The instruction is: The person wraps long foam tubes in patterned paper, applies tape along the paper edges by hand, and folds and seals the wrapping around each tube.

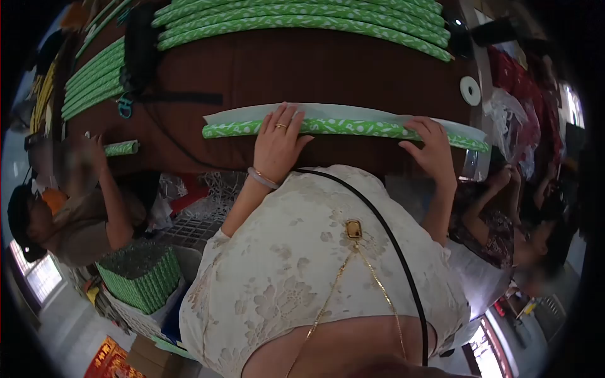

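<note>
A partly rolled sheet of green patterned wrapping paper (353, 127) lies across the brown table in front of me, its pale inner side showing along the far edge. My left hand (279, 135) rests on the roll left of its middle, fingers stretched over it towards the pale flap and thumb held apart. Nearer the roll's right end is my right hand (432, 142), with fingers laid over the paper and thumb spread on the near side. Neither hand is wrapped round the roll.
Several finished green rolls (302, 25) lie along the table's far side, with more rolls (94, 79) at the left. A white tape ring (469, 90) sits at the right. A co-worker (94, 208) works on my left, other people on my right. A black cable (384, 220) crosses my front.
</note>
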Tool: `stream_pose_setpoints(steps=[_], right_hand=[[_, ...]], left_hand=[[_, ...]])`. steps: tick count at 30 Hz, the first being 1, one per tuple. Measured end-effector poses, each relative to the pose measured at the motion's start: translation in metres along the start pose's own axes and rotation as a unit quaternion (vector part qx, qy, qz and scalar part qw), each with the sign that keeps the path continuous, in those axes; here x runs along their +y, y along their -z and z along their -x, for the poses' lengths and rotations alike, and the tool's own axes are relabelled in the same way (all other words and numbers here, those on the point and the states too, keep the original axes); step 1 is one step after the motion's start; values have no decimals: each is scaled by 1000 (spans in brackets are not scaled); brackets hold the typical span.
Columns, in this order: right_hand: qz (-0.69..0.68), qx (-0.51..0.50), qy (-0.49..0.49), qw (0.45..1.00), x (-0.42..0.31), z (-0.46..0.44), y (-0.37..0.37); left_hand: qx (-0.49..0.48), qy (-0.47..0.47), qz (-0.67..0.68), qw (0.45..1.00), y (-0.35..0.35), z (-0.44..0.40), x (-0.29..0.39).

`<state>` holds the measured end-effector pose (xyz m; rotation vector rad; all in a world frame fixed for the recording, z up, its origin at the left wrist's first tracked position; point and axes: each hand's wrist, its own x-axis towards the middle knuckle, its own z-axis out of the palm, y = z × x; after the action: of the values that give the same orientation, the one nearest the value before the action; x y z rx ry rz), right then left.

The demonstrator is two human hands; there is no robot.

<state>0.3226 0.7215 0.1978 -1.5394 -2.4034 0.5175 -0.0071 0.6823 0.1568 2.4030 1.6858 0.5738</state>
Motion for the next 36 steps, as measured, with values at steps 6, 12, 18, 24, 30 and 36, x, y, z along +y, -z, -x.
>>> stream_pose_setpoints(steps=[6, 12, 18, 24, 30, 36], right_hand=[[19, 4, 0, 1000, 14, 6, -8], [-4, 21, 20, 1000, 4, -1, -25], [-25, 13, 21, 999, -3, -2, -18], [-26, 21, -6, 999, -7, -5, -16], [-7, 7, -41, 999, -12, -6, -22], [0, 2, -11, 1000, -7, -7, -26]], left_hand=[[18, -6, -5, 1000, 1, -4, 2], [209, 123, -169, 955, 53, -33, -113], [259, 271, -293, 880, 107, -90, -315], [115, 541, -164, 817, 117, -141, -408], [197, 482, -149, 841, 125, -155, -437], [285, 368, -185, 865, 212, -140, -410]])
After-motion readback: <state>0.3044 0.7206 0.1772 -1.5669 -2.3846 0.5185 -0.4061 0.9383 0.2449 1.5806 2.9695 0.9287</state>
